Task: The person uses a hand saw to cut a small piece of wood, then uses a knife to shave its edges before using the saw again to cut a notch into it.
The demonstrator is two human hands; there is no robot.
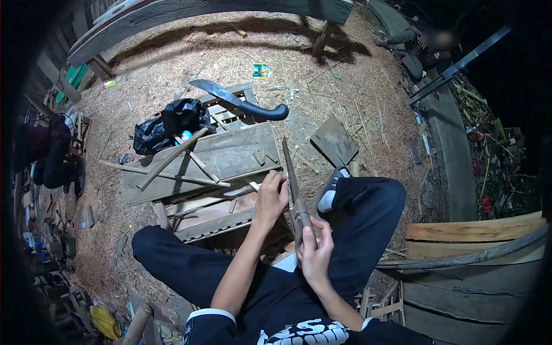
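Observation:
My right hand (316, 253) is wrapped round the wooden handle of a long, narrow, pointed knife (291, 178), whose dark blade points away from me. Beside the blade, my left hand (271, 198) has its fingers curled together; whatever they hold, if anything, is hidden. A small pale stick end (254, 186) shows next to the left hand. In front of me stands a low wooden bench (241, 149) with thin wooden sticks (172, 158) and short cut pieces lying on it. A broad-bladed machete (261, 110) with a black handle lies across its far end.
A black plastic bag (184, 118) sits on the bench's left. A square board (335, 142) lies on the shavings-covered ground (368, 103) near my foot. Planks (466, 253) are at the right, a long beam (207, 26) crosses the back, and other people sit at both sides.

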